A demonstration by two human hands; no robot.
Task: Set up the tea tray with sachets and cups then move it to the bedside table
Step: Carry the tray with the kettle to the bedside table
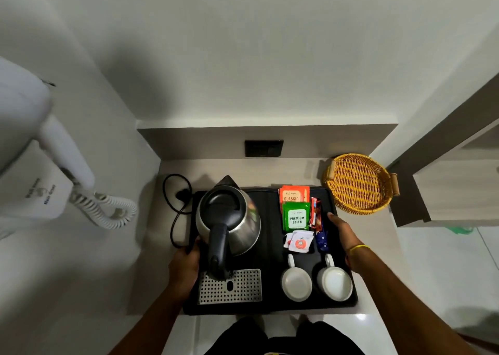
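A black tray [272, 304] sits on a pale bench [378, 246] in a wall niche. The left hand [186, 267] grips the tray's left edge, fingers curled over the rim. The right hand [341, 233] lies along the right edge with fingers closed on the rim; a yellow band [357, 247] circles that wrist.

On the tray's left stands a steel kettle [232, 219] with black lid and handle. A perforated metal grille [237, 287] lies near it, partly under the handle.

On the right, sachets lie in a column. Farthest is an orange one [293, 194] reading "CLASSIC". Overlapping its near edge is a green one [296, 217] reading "PREMIUM GREEN". Nearer is a white one [299, 242] with a red round mark, its text too small to read. Beside them lie a red stick [315, 214] and a blue stick [322, 239], lettering unreadable.

Two white cups [297, 283] [334, 281] stand side by side at the near right, handles pointing far.

A wicker basket [359, 183] rests on the bench just beyond the tray's far right corner. A black cord [175, 206] loops left of the tray. A black socket [264, 148] is set in the back wall. On the left wall hangs a white dryer [40, 149], its base marked "Hair Dryer".
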